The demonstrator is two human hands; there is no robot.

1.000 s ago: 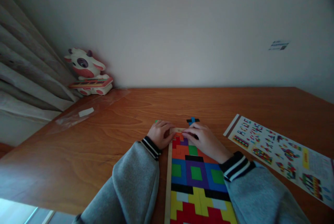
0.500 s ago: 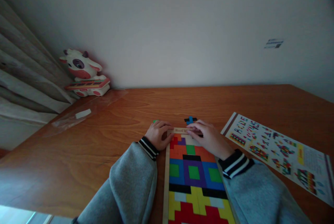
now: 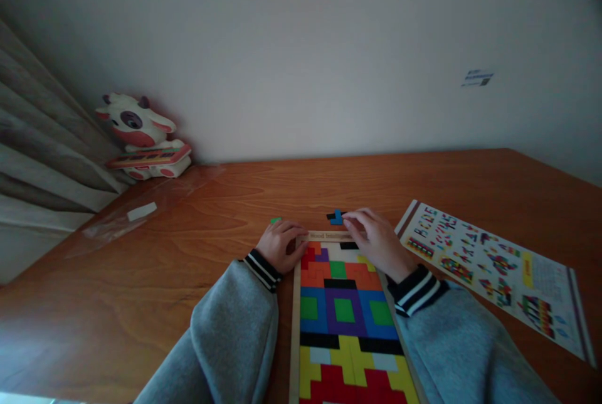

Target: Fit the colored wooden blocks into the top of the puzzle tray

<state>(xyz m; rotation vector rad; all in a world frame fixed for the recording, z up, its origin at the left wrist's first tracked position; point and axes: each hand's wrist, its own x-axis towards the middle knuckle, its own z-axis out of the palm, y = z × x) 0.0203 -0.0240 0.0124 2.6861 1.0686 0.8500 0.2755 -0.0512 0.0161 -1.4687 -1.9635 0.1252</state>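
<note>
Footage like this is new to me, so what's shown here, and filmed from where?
No machine here: someone works bare-handed, filmed by one camera worn on the head, looking forward and down. On the table lies a wooden tray with coloured puzzle pieces; a printed sheet lies to its right, and a toy cow sits at the far left. The left hand touches the tray's far left corner. The right hand is by a blue piece beyond the tray; whether it grips it is unclear.
</note>
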